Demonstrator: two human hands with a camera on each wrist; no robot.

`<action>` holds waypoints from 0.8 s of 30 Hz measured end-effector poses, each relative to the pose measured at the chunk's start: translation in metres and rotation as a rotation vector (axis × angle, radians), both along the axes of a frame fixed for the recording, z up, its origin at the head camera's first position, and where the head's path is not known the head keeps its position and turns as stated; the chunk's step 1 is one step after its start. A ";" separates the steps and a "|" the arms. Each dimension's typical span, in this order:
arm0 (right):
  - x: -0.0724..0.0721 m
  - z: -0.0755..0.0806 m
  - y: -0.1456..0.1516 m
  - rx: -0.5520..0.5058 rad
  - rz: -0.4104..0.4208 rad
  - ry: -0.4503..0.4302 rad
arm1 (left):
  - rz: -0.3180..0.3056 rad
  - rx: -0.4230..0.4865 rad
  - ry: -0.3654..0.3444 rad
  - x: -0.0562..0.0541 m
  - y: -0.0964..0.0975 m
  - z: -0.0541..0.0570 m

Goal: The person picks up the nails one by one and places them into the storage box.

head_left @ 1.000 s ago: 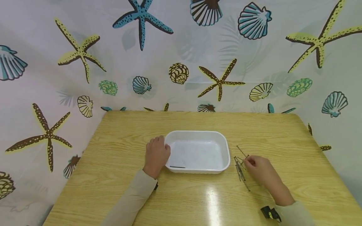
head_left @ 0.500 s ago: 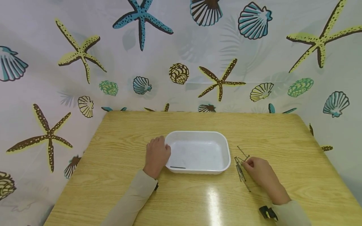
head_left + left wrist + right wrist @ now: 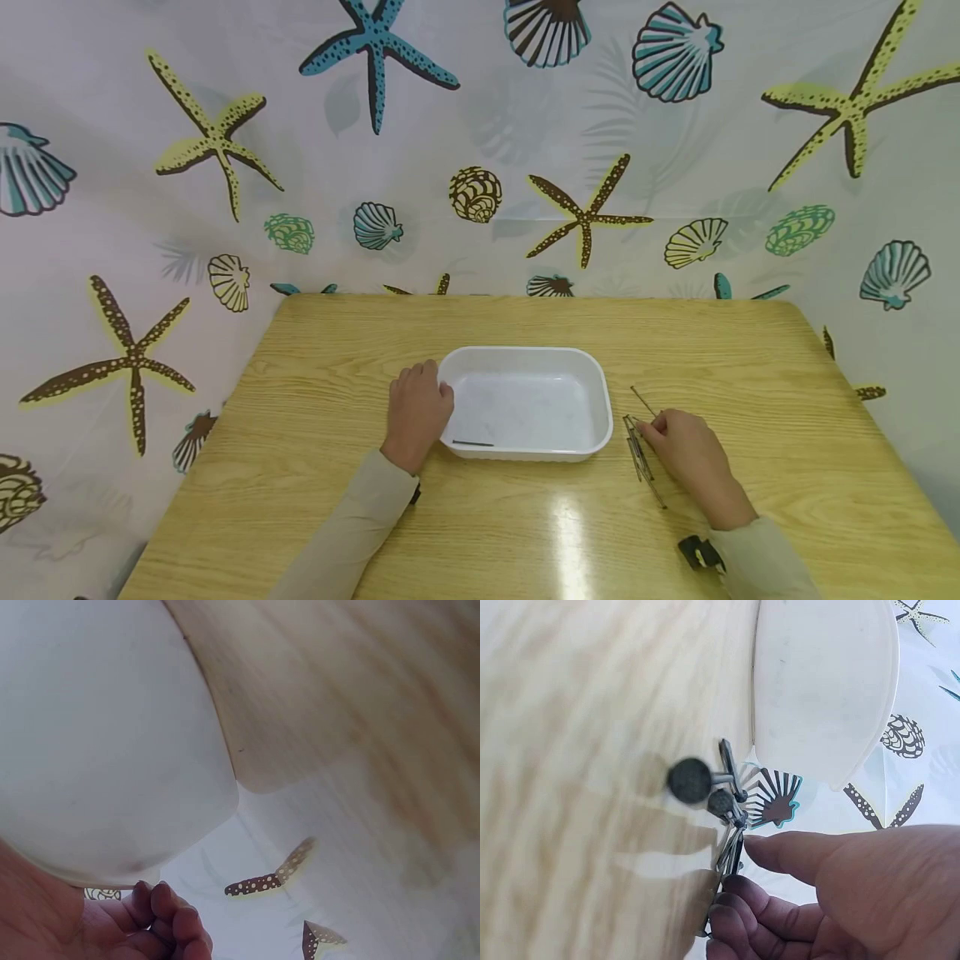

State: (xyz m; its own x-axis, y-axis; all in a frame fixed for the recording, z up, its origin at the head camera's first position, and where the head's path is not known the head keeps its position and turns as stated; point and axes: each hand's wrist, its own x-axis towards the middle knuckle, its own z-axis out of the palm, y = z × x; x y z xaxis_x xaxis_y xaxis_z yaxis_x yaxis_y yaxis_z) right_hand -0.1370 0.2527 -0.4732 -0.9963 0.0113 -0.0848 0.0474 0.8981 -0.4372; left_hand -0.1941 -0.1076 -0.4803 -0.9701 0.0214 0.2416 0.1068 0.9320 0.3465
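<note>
A white plastic tray (image 3: 525, 456) stands mid-table, with one nail (image 3: 472, 443) lying along its near left inside edge. At its left end my left hand (image 3: 420, 408) grips the rim, thumb over the edge and fingers curled outside. To the right of the tray lies a small loose pile of nails (image 3: 640, 460). There my right hand (image 3: 688, 454) pinches at a nail with thumb and forefinger, partly hidden in the head view. The right wrist view shows round nail heads (image 3: 689, 781) beside the thumb tip. Another nail (image 3: 642, 399) points away behind the fingers.
The wood-grain table (image 3: 345, 333) has a rounded far edge. A cloth (image 3: 480, 100) printed with starfish and shells hangs behind it and along both sides. Light glares off the table in front of the tray.
My right hand has shifted slightly left and its forearm has drawn in, the fingertips staying at the nail pile. The left hand and the tray have not moved.
</note>
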 end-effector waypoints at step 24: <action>-0.001 -0.001 0.003 -0.035 -0.019 -0.039 | 0.012 -0.025 -0.036 -0.002 0.000 -0.003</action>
State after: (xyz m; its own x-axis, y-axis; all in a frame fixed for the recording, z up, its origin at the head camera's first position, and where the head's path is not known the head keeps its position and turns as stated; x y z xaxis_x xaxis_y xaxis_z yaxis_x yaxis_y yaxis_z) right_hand -0.1380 0.2558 -0.4741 -0.9919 0.0266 -0.1244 0.0820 0.8812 -0.4656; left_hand -0.1965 -0.1078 -0.4829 -0.9784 0.0151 0.2062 0.0833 0.9415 0.3266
